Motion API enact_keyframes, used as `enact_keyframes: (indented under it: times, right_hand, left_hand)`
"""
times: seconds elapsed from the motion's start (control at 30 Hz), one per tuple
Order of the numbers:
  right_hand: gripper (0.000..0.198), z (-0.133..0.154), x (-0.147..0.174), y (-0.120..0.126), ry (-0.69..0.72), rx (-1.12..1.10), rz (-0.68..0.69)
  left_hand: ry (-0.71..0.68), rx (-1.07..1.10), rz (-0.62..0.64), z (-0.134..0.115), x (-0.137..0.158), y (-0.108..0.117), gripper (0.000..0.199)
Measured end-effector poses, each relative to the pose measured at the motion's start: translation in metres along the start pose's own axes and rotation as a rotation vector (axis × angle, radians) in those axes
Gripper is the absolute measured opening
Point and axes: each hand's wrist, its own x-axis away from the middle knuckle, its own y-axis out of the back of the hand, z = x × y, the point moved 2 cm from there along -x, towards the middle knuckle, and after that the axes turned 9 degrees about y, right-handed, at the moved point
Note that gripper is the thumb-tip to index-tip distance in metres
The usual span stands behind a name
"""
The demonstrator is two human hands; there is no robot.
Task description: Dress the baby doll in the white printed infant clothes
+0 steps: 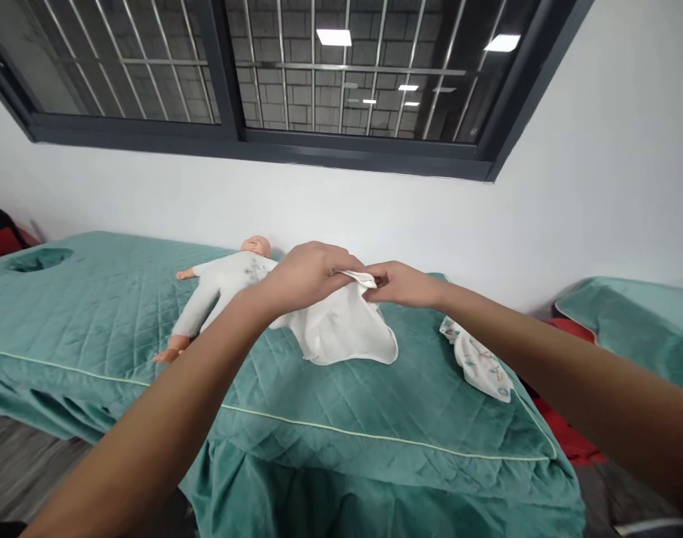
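A white cloth (347,329) hangs from both my hands above the green bed, its lower edge spread on or just over the cover. My left hand (316,273) pinches its upper edge, fingers mostly hidden behind the palm. Close beside it, my right hand (400,284) grips the same edge between thumb and fingers. A baby doll (229,276) in a white outfit lies on its back to the left, partly behind my left forearm. On the right, near my right forearm, lies a crumpled white cloth with a coloured print (479,362).
The quilted green bed cover (111,299) has a face hole (42,259) at its left end. Behind stands a white wall with a dark-framed barred window (347,153). Another green-covered bed (638,314) is at the right, with red fabric (569,430) below.
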Motion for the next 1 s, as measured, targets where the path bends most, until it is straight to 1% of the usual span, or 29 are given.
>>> enact_keyframes:
  times: [0.07, 0.13, 0.23, 0.3, 0.37, 0.43, 0.5, 0.57, 0.67, 0.73, 0.8, 0.87, 0.9, 0.93, 1.0]
  right_hand:
    - [0.018, 0.007, 0.006, 0.012, -0.009, 0.208, -0.098]
    - [0.021, 0.017, 0.015, 0.028, -0.02, 0.494, -0.159]
    - [0.025, 0.032, 0.028, 0.049, -0.092, 0.897, -0.136]
    - [0.027, 0.038, 0.037, 0.058, -0.149, 1.044, -0.113]
    - [0.03, 0.038, 0.046, 0.062, -0.178, 1.086, -0.121]
    - [0.031, 0.034, 0.054, 0.061, -0.18, 1.065, -0.149]
    - [0.033, 0.024, 0.062, 0.058, -0.172, 1.006, -0.186]
    - [0.035, 0.013, 0.07, 0.053, -0.157, 0.894, -0.22]
    - [0.035, -0.01, 0.083, 0.044, -0.205, 0.67, -0.318]
    - [0.034, -0.03, 0.091, 0.039, -0.291, 0.517, -0.429]
    - [0.034, -0.054, 0.097, 0.037, -0.384, 0.373, -0.551]
    - [0.036, -0.081, 0.098, 0.035, -0.455, 0.282, -0.619]
    - [0.037, -0.094, 0.097, 0.033, -0.476, 0.27, -0.609]
    - [0.036, -0.108, 0.094, 0.03, -0.493, 0.28, -0.571]
    - [0.034, -0.132, 0.085, 0.022, -0.506, 0.37, -0.462]
  left_hand:
    - [0.04, -0.067, -0.064, 0.0, 0.003, 0.007, 0.029]
    - [0.114, -0.137, -0.126, 0.001, 0.007, 0.014, 0.027]
    - [0.226, -0.22, -0.188, 0.003, 0.013, 0.022, 0.025]
    - [0.288, -0.246, -0.234, 0.006, 0.016, 0.023, 0.025]
    - [0.345, -0.267, -0.308, 0.011, 0.02, 0.021, 0.023]
    - [0.406, -0.279, -0.414, 0.022, 0.024, 0.014, 0.023]
    - [0.471, -0.243, -0.496, 0.038, 0.03, 0.002, 0.024]
    - [0.553, -0.145, -0.518, 0.057, 0.037, -0.014, 0.024]
    - [0.678, 0.092, -0.491, 0.082, 0.047, -0.038, 0.023]
    - [0.729, 0.226, -0.461, 0.094, 0.051, -0.05, 0.023]
    - [0.758, 0.271, -0.383, 0.103, 0.05, -0.058, 0.026]
    - [0.754, 0.221, -0.237, 0.111, 0.043, -0.065, 0.032]
    - [0.74, 0.169, -0.142, 0.116, 0.038, -0.068, 0.034]
    - [0.728, 0.101, -0.047, 0.121, 0.032, -0.073, 0.036]
    - [0.738, -0.084, 0.119, 0.132, 0.023, -0.085, 0.038]
